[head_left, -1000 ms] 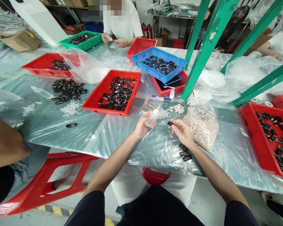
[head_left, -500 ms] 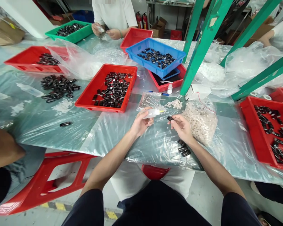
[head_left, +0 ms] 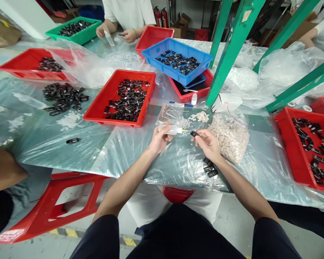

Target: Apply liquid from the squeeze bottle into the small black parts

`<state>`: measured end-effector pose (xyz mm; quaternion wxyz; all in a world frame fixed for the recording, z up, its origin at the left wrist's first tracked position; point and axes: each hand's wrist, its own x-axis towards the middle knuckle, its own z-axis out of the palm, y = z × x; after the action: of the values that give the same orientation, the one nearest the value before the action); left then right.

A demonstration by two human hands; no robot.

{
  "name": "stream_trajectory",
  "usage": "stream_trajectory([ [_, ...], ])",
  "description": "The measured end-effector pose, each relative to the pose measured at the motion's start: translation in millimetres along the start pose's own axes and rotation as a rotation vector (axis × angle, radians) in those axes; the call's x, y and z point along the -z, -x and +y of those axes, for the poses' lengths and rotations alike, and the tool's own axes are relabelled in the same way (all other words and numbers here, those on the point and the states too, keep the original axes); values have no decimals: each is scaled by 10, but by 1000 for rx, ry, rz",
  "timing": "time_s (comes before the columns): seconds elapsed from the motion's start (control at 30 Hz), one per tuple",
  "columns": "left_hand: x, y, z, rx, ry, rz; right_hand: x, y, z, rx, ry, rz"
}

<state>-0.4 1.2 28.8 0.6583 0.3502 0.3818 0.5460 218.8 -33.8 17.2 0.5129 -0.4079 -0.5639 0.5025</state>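
Left of the clear plastic bag, the left hand grips a squeeze bottle, the right hand a black casing. Aligning the yellow nozzle seems the step, calling for steadiness.

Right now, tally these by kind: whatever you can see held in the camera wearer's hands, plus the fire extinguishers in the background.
Squeeze bottle, in the left hand: 1
Black part, in the right hand: 1
Fire extinguishers: 2
Total: 4

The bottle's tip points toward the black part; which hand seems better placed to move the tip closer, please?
Probably the left hand: it holds the bottle, while the right hand pinches the black part.
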Motion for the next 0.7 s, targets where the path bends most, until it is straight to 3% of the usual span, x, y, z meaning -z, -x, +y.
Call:
stream_trajectory([
  [0.7,134,-35,65,-155,-175,-19,38,16,66,36,166,-42],
])
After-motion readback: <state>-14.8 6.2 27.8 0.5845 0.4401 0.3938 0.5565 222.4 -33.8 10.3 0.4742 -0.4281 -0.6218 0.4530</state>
